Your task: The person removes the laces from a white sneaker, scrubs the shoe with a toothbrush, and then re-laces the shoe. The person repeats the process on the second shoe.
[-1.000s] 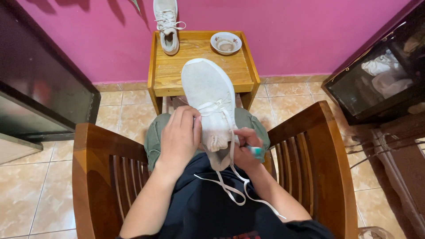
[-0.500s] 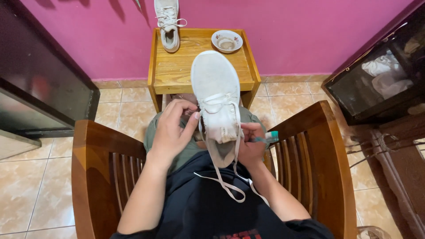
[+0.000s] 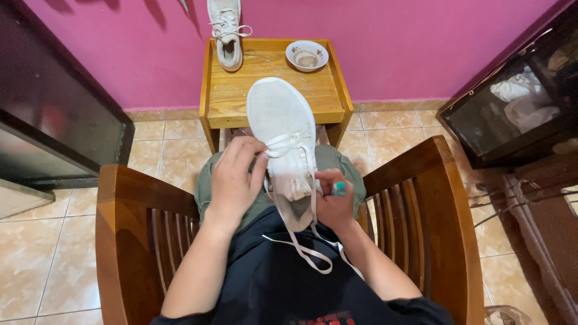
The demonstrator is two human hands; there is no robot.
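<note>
From my head camera, the white shoe (image 3: pixel 288 141) lies on my lap, long axis running 12 to 6 o'clock, toe toward 12, heel toward me. My left hand (image 3: pixel 233 180) sits at its 9 o'clock side, fingers pinching the laces (image 3: pixel 304 256) near the eyelets. My right hand (image 3: pixel 333 201), at 4 o'clock, is curled around a small teal-tipped object (image 3: pixel 339 188) and touches the shoe's heel. Loose lace ends trail to 6 o'clock over my black shirt. At 12 o'clock stands a wooden table (image 3: pixel 241 96) carrying 1 second shoe (image 3: pixel 226 31) and 1 small bowl (image 3: pixel 307 55). Chair arms (image 3: pixel 129 235) flank me.
</note>
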